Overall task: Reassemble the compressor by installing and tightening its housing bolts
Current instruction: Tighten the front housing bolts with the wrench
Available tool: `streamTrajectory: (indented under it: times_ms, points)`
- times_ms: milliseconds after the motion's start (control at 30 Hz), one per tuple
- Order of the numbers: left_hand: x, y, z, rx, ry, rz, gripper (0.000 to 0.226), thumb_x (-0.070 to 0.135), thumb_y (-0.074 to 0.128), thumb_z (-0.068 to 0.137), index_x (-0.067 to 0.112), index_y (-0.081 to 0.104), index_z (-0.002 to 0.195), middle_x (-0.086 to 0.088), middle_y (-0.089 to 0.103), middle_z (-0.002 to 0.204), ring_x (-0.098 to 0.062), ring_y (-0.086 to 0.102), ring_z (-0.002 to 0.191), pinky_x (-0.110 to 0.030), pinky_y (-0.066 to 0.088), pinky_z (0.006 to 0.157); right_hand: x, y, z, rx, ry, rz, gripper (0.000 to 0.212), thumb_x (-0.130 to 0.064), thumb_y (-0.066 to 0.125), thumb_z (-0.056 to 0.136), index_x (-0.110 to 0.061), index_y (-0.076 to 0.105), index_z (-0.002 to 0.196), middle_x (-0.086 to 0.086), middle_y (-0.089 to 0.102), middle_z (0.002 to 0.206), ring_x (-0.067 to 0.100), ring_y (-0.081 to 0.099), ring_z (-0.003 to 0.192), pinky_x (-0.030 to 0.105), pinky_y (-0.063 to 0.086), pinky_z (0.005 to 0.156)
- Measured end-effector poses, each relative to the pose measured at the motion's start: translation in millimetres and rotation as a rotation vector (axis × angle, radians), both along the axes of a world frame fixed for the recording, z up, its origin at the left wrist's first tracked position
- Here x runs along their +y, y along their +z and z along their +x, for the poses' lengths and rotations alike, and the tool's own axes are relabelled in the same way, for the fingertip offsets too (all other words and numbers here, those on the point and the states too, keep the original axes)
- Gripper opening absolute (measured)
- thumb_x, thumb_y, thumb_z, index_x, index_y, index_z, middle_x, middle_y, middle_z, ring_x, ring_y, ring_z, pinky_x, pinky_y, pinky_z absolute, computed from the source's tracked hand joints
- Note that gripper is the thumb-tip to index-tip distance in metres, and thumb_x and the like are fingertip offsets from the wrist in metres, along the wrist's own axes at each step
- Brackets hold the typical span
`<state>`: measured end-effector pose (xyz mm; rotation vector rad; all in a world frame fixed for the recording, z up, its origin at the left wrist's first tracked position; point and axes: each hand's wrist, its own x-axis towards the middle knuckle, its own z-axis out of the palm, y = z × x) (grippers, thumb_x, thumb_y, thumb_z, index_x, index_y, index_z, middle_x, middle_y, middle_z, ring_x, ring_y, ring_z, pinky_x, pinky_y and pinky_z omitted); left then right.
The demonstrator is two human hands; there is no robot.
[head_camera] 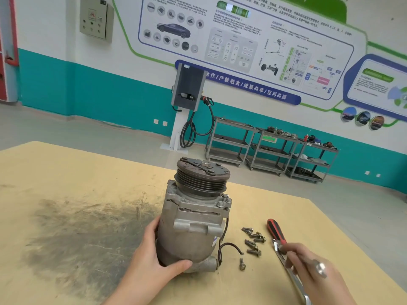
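Now I'm steadying the compressor (193, 216) upright on the tabletop (66, 172), left hand (158, 256) gripping its base, while my right hand (308, 265) is pinching the wrench (295, 280); bolts (253, 241) are lying between, best started by finger first.

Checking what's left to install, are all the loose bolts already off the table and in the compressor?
No, several loose bolts lie on the table just right of the compressor, beside the screwdriver.

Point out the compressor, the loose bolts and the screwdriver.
compressor (191, 230): head view, on its grey housing.
loose bolts (253, 241): head view, middle of the cluster on the table.
screwdriver (275, 231): head view, on its red and black handle.
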<state>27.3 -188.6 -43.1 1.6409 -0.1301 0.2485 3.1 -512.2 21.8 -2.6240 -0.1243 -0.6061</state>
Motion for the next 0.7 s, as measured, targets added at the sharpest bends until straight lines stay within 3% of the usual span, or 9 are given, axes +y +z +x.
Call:
streamTrajectory:
  times_ms: [67,167,267,367,467,533,600,633,700]
  points:
    - [-0.2,-0.3,0.1,-0.001,-0.008,-0.014,0.107,0.057,0.085,0.037,0.062,0.022,0.123,0.042,0.039,0.122,0.010,0.048,0.114,-0.027,0.042,0.101,4.0,-1.4,-9.2,0.023,0.055,-0.207,0.033,-0.013,0.082,0.072,-0.039,0.072,0.090,-0.032,0.064,0.077,-0.007,0.057,0.061,0.008,0.042,0.048]
    - [-0.2,0.8,-0.2,0.006,-0.013,-0.008,0.113,0.059,0.084,0.036,0.058,0.019,0.128,0.042,0.037,0.122,0.010,0.048,0.111,-0.024,0.040,0.098,12.6,1.3,-8.5,0.047,0.068,-0.580,0.062,-0.020,0.095,0.050,-0.035,0.072,0.105,-0.017,0.068,0.096,-0.004,0.059,0.071,0.005,0.034,0.043]
    - [-0.4,2.7,-0.3,0.010,-0.002,0.017,0.115,0.061,0.082,0.034,0.057,0.017,0.129,0.043,0.035,0.120,0.021,0.042,0.106,-0.022,0.040,0.096,12.8,-8.9,-4.3,-0.045,0.136,-0.593,0.065,-0.012,0.097,0.020,-0.024,0.080,0.081,-0.014,0.055,0.076,-0.001,0.048,0.059,0.010,0.011,0.038]
    - [-0.8,3.0,0.7,0.025,0.002,0.022,0.114,0.059,0.083,0.033,0.055,0.018,0.127,0.043,0.035,0.118,0.020,0.043,0.105,-0.023,0.040,0.098,14.9,-10.0,-0.2,-0.132,0.150,-0.685,0.034,-0.037,0.089,0.056,-0.021,0.080,0.085,-0.011,0.030,0.080,0.005,0.052,0.046,0.010,0.010,0.039]
    - [0.0,2.2,1.8,0.023,-0.004,0.021,0.113,0.059,0.084,0.035,0.056,0.018,0.126,0.045,0.035,0.118,0.022,0.042,0.105,-0.020,0.040,0.096,22.3,-17.5,3.0,0.007,0.107,-0.657,0.070,-0.035,0.095,0.028,-0.017,0.079,0.094,-0.008,0.040,0.081,0.006,0.056,0.052,0.010,0.024,0.031]
    - [0.0,1.6,2.0,0.016,-0.013,0.022,0.113,0.060,0.084,0.036,0.057,0.017,0.127,0.045,0.035,0.119,0.023,0.040,0.108,-0.019,0.040,0.095,29.3,-15.5,2.6,0.154,0.116,-0.714,0.077,-0.040,0.087,0.057,-0.019,0.063,0.128,-0.004,0.051,0.105,0.008,0.062,0.082,0.015,0.042,0.043]
    - [-1.0,0.9,1.7,0.010,-0.017,0.019,0.113,0.057,0.084,0.038,0.056,0.019,0.130,0.043,0.038,0.122,0.017,0.044,0.113,-0.021,0.040,0.099,19.1,-31.3,7.8,0.093,0.127,-0.784,0.067,-0.039,0.048,0.096,-0.025,0.018,0.154,-0.006,0.032,0.141,0.009,0.043,0.120,0.022,0.046,0.070]
    - [-1.4,0.5,1.0,0.008,-0.022,0.012,0.113,0.055,0.085,0.040,0.053,0.020,0.132,0.041,0.041,0.124,0.014,0.046,0.115,-0.023,0.041,0.101,21.5,-30.4,7.8,0.154,0.104,-0.803,0.061,-0.036,0.037,0.100,-0.025,0.010,0.154,-0.008,0.025,0.145,0.009,0.036,0.125,0.022,0.043,0.074]
    - [-1.1,-0.1,-0.4,0.005,-0.033,0.007,0.112,0.051,0.086,0.044,0.051,0.021,0.135,0.040,0.043,0.125,0.017,0.046,0.115,-0.019,0.041,0.099,26.0,-26.2,11.1,0.135,0.036,-0.759,0.047,-0.038,0.032,0.102,-0.030,0.027,0.148,-0.014,0.030,0.134,0.004,0.037,0.122,0.018,0.044,0.071]
